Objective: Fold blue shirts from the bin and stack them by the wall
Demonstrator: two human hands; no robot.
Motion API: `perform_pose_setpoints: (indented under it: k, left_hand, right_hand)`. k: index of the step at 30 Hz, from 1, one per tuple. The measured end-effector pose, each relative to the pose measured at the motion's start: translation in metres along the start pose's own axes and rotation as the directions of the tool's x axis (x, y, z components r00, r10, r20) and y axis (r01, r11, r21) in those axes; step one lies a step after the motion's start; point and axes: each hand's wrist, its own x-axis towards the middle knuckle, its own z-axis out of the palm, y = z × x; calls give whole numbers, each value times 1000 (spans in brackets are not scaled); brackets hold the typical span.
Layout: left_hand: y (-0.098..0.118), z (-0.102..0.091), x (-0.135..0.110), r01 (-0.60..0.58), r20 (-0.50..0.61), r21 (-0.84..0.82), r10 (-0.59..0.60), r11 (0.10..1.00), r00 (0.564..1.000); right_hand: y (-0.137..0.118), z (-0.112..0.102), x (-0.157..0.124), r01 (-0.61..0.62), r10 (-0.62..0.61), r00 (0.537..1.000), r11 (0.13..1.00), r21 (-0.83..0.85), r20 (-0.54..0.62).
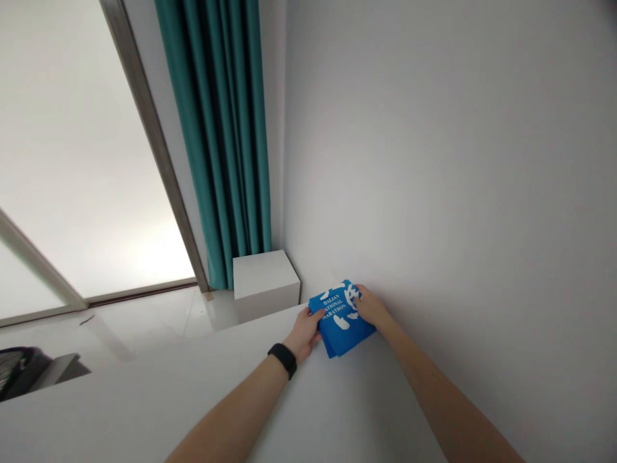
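A folded blue cloth (344, 331) with white shapes and white lettering, "MARATHON" among it, is held between my hands over a white surface. My left hand (304, 331), with a black band on its wrist, grips the cloth's left edge, thumb on top and fingers partly underneath. On the upper right side, my right hand (370, 305) pinches the cloth with the thumb on its printed face; the other fingers are largely hidden behind it. The lower corner of the cloth hangs in loose layers. I cannot tell whether it touches the surface below.
The broad white surface (144, 405) spans the bottom of the view, beside a pale wall (434, 161). Beyond its far edge stands a white box-like cabinet (265, 273) under a teal curtain (226, 141). Glazed doors (87, 141) and a dark object (29, 373) are at left.
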Motion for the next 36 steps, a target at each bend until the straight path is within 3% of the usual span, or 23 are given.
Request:
perform_pose_setpoints:
  k: [9,14,19,24,30,34,36]
  left_hand:
    - [7,5,51,41,-14,45,-40,998,999]
    - [2,-1,52,41,-41,127,-36,991,999]
    - [1,-1,48,-16,-62,205,29,979,998]
    - [2,0,51,-50,-30,248,59,967,998]
    - [21,-12,65,-38,43,364,24,931,999]
    - [39,-11,80,-57,123,471,-2,880,992]
    - [46,-5,89,-85,168,532,-7,843,986]
  right_hand:
    - [-6,11,18,-10,21,999,941,-338,28]
    - [-9,17,11,0,15,999,895,-445,31]
    - [-10,19,4,19,-11,1000,897,-443,20]
    - [-7,17,11,-5,2,1000,947,-322,-9]
    - [11,22,4,-95,95,995,995,-15,-31]
    - [21,27,-17,-146,148,989,964,224,11]
    - [21,30,-29,-210,205,977,876,435,58]
